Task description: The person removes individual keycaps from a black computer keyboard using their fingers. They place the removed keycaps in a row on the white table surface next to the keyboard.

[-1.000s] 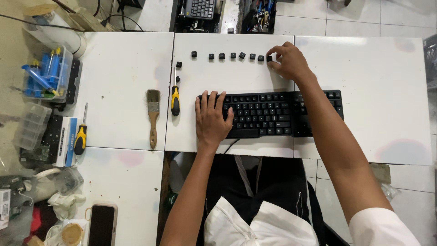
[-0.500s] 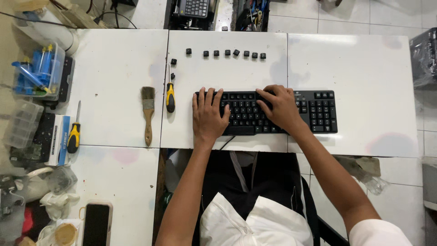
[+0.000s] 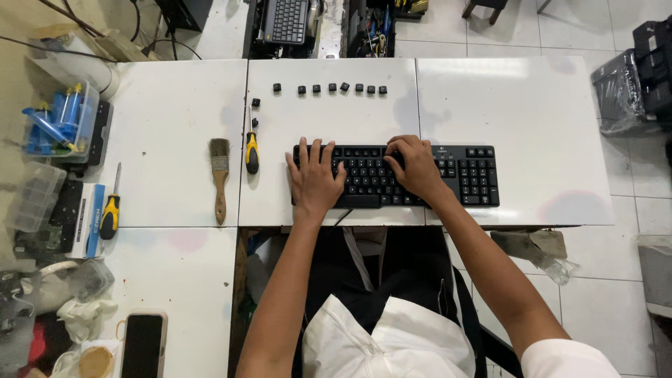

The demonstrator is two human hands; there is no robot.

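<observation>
The black keyboard (image 3: 420, 176) lies flat near the white table's (image 3: 532, 119) front edge, directly under both hands: the left hand (image 3: 313, 178) rests spread, fingers open, on its left end, while the right hand (image 3: 415, 166) curls loosely over the middle keys, gripping nothing.

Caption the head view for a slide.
Both hands, left hand and right hand, rest on a black keyboard; loose keycaps lined up behind.
</observation>
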